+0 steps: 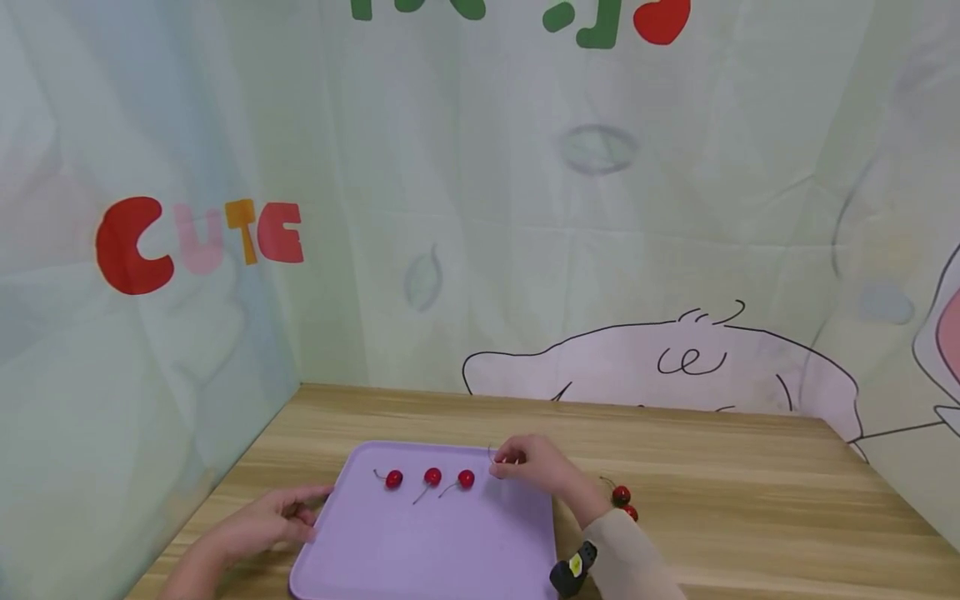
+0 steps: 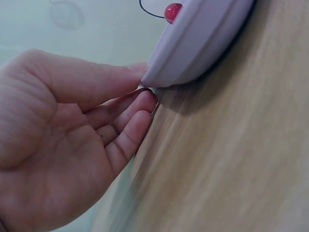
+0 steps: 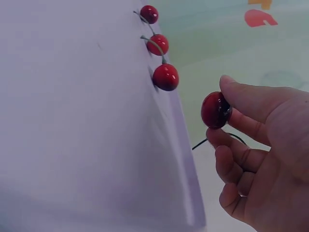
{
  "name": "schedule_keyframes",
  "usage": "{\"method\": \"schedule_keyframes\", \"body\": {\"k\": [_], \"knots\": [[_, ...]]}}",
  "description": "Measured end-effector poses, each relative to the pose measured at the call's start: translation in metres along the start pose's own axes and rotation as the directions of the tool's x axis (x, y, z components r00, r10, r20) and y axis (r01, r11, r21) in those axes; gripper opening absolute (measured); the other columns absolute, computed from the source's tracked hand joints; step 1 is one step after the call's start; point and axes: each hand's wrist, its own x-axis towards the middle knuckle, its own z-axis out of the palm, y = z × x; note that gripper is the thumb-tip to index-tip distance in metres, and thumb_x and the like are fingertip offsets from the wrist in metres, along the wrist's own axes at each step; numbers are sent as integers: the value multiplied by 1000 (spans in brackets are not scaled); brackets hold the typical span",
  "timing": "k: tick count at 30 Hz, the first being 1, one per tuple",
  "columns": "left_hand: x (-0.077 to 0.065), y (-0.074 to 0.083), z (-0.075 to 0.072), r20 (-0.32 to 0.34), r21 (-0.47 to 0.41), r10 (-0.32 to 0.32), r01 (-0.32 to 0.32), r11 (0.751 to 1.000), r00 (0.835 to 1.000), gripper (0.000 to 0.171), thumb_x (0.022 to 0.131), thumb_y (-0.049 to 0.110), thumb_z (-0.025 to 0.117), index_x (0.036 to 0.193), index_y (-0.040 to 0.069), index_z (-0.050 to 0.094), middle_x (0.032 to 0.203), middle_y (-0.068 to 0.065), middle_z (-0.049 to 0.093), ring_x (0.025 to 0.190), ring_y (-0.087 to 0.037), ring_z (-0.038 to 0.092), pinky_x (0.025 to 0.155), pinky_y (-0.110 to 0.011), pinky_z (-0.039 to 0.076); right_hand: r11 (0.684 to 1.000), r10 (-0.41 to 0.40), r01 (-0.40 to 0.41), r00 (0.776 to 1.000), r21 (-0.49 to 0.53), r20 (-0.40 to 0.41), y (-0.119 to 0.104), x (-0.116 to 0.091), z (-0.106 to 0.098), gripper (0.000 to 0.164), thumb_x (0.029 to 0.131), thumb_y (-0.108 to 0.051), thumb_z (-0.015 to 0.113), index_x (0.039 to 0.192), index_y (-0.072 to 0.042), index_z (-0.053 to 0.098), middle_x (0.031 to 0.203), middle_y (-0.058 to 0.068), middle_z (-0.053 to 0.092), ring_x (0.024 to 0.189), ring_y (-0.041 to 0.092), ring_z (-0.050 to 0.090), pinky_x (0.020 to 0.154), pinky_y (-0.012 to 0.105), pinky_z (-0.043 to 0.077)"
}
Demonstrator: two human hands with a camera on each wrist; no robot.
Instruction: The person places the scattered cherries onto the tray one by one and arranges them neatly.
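backdrop: pale printed cloth (image 1: 480,250) with cartoon shapes, rising behind and beside a wood-grain table (image 1: 720,483).
held cherry: red and glossy (image 3: 212,111), up at the far right part of the purple tray (image 1: 427,550); whether it touches the tray is hard to tell.
handling: likely light, with a smooth skin that could slide or roll if pinched off-centre; whether it is firm or soft cannot be told by looking.
where to hold: best by the round sides, at the widest part; the thin stem looks bendy and easier to snag.
right hand: thumb and fingertips pinch the cherry, the gap just its width, the lower fingers curled loosely (image 1: 542,465); the forearm reaches in from the near right.
left hand: fingers loosely extended, not wrapped round anything, the thumb tip touching the tray's rim on the left side (image 1: 270,518).
row of cherries: three with stems (image 1: 432,477), lying apart from one another on the tray's far half.
pair of cherries: on the table right of the tray, close together (image 1: 621,496), partly behind the right forearm.
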Motion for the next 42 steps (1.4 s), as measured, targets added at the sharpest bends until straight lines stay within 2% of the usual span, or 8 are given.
{"method": "schedule_keyframes", "body": {"k": [10,19,27,34,42], "knots": [[0,1,-1,0,7,0,0,1000,1000,66,83,6,65,139,-13,37,104,-12,55,89,-19,48,70,-26,44,1000,8,-8,999,-7,47,-5,6,11,12,85,-21,73,89,-10,70,79,-3,60,75,13,50,64,27,41],[-1,-1,1,13,-23,15,-15,1000,1000,67,83,4,64,139,-16,34,97,-10,56,87,-18,49,68,-25,44,999,12,-15,996,33,91,-1,9,19,9,84,-17,73,87,-9,69,79,-3,64,73,11,53,65,27,44],[0,0,1,18,-34,24,-23,999,1000,68,83,4,63,139,-17,32,96,-10,56,86,-16,50,67,-25,44,998,17,-23,995,56,94,1,11,22,11,83,-18,74,85,-8,70,75,-4,63,70,10,51,61,24,41],[0,-2,0,12,-33,-28,29,999,1000,68,84,5,64,141,-14,32,96,-10,55,89,-21,48,69,-26,44,998,46,-51,995,49,86,5,12,25,14,84,-25,73,83,-12,69,75,-6,63,71,10,52,62,26,42],[0,-1,0,14,-35,-17,18,999,1000,68,84,4,65,141,-15,32,97,-11,56,89,-21,48,69,-27,44,998,44,-48,996,45,78,6,12,25,16,84,-26,73,81,-11,69,73,-5,62,68,11,51,60,25,41]]}}
